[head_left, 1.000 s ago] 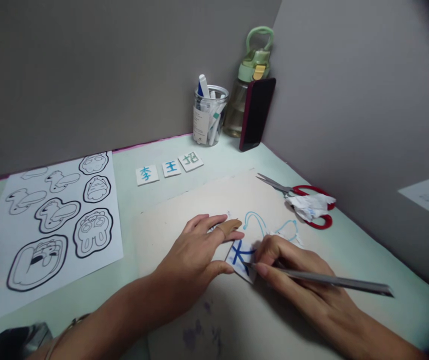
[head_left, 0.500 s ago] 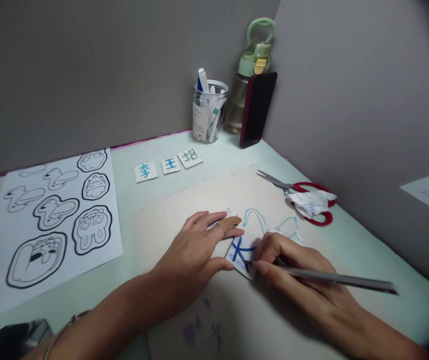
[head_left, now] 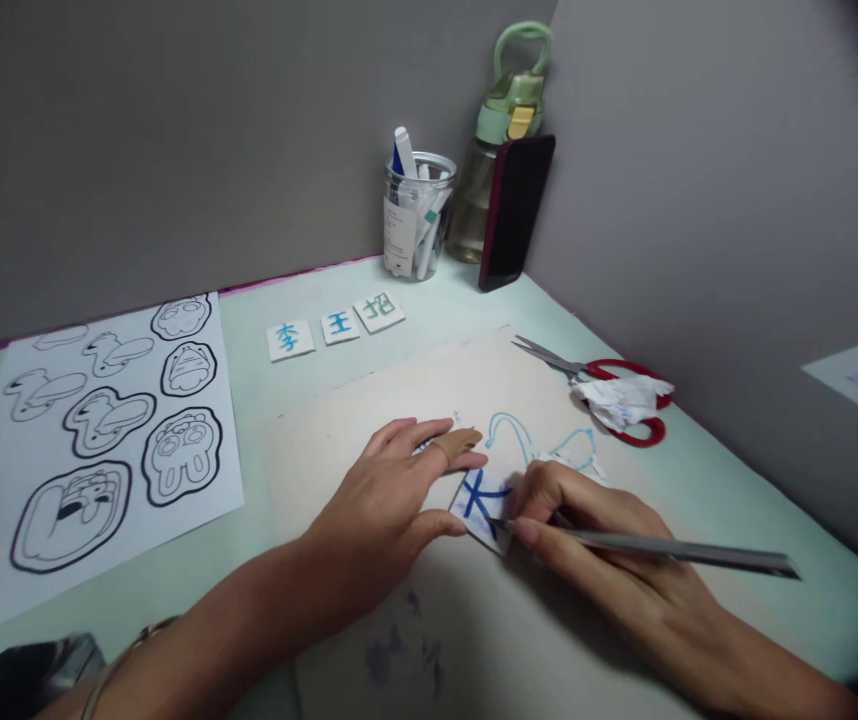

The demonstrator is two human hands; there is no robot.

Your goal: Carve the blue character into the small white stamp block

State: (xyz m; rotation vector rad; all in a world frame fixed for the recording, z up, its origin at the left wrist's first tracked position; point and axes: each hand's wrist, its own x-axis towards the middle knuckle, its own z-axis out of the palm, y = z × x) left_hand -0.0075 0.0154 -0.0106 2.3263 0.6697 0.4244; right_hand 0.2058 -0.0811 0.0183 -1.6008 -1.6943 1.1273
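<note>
White tile point(head_left: 480, 510) bears blue strokes between the hands point(head_left: 410, 495).

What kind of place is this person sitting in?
It looks like a small craft or study desk, perhaps a cubicle: grey panels meet in a corner behind it, a jar of markers stands at the back, and red-handled scissors lie near a sheet of line drawings.

Glossy metal, clear plastic, matt board

The knife point(head_left: 688, 550) is shiny silver metal; the scissors point(head_left: 594, 372) pair grey metal blades with smooth red plastic handles. The tissue point(head_left: 624, 402) is crumpled, the board point(head_left: 369, 410) matt, the phone point(head_left: 519, 210) smooth, and the bottle point(head_left: 470, 200) translucent.
</note>
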